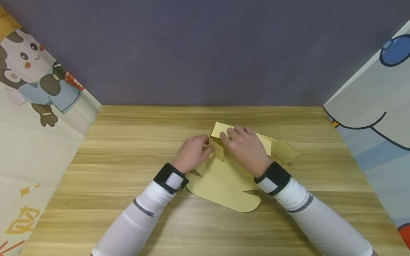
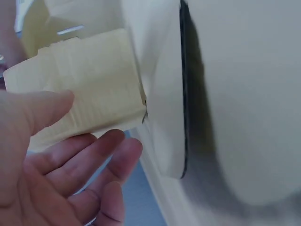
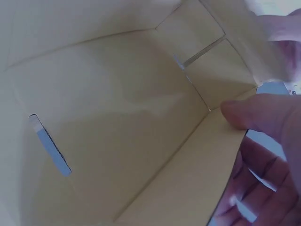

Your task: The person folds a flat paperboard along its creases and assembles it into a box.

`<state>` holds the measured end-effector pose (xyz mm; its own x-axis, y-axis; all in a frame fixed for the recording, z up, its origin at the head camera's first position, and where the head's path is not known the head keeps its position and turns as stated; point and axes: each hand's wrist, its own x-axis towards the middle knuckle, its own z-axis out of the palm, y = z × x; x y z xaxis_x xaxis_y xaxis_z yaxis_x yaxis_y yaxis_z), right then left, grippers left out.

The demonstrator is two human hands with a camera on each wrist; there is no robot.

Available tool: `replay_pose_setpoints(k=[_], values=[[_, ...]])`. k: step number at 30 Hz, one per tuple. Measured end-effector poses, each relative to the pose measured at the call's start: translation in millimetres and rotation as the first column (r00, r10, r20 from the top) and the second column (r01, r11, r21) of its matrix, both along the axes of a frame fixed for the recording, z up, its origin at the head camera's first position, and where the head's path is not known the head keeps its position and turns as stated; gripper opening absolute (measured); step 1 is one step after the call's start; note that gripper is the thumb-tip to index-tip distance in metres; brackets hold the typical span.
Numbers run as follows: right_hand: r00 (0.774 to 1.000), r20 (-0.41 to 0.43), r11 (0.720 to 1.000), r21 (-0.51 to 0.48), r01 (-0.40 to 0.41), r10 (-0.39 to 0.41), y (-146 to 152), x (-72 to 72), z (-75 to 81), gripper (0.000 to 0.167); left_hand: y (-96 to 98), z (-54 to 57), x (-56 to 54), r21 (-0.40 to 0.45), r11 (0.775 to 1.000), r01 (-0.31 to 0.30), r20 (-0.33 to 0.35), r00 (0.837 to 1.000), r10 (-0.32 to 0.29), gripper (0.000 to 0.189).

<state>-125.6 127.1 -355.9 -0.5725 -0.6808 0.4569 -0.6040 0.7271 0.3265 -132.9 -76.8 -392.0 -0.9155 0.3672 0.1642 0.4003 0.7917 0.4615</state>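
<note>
A partly folded cardboard box point(image 1: 221, 185) lies on the table, its plain tan inside facing up. Its far wall stands raised, with a folded-over strip point(image 1: 221, 129) along the top. My left hand point(image 1: 192, 153) pinches a small end flap point(image 2: 94, 84) at the wall's left corner, thumb on one face and fingers behind. Over the raised wall, my right hand point(image 1: 246, 147) grips the cardboard, its thumb point(image 3: 263, 113) on the inner face and fingers on the other side. A side flap point(image 1: 284, 151) sticks out past the right hand.
The wood-grain table point(image 1: 128, 142) carries the box near its middle. A dark grey panel point(image 1: 205, 53) rises behind it. Cartoon-printed panels stand left point(image 1: 19, 142) and right point(image 1: 368, 96). A narrow slot point(image 3: 51, 146) cuts through the cardboard.
</note>
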Motion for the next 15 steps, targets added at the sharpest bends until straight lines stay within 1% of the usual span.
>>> replay_pose_setpoints(k=[1, 3, 7, 10, 13, 15], values=[[1.000, -0.008, 1.000, 0.000, 0.004, -0.004, 0, -0.1, 0.2, 0.024, 1.9, 0.3, -2.1, -0.009, 1.000, -0.018, -0.007, 1.000, 0.018, 0.023], [1.000, -0.024, 1.000, -0.003, 0.010, -0.010, 1, 0.2, 0.9, 0.023, 6.1, 1.0, -5.7, -0.014, 0.998, -0.062, 0.004, 0.998, 0.063, 0.029], [0.999, -0.035, 1.000, -0.016, 0.007, -0.007, -2, 2.2, 2.2, 0.022, 13.0, 2.1, -12.2, 0.012, 0.991, -0.134, 0.029, 0.991, 0.133, 0.034], [0.999, -0.037, 1.000, -0.015, -0.002, 0.002, -6, 4.3, 3.1, 0.021, 17.9, 4.4, -17.0, 0.030, 0.987, -0.161, -0.004, 0.987, 0.161, 0.030], [0.999, -0.042, 1.000, -0.003, -0.001, 0.001, -10, 6.1, 3.4, 0.021, 21.6, 7.0, -20.8, 0.003, 0.981, -0.193, -0.068, 0.979, 0.193, 0.027], [0.999, -0.041, 1.000, 0.001, 0.000, 0.000, -12, 6.8, 3.1, 0.022, 23.3, 8.1, -22.4, -0.028, 0.975, -0.220, -0.103, 0.971, 0.216, 0.030]])
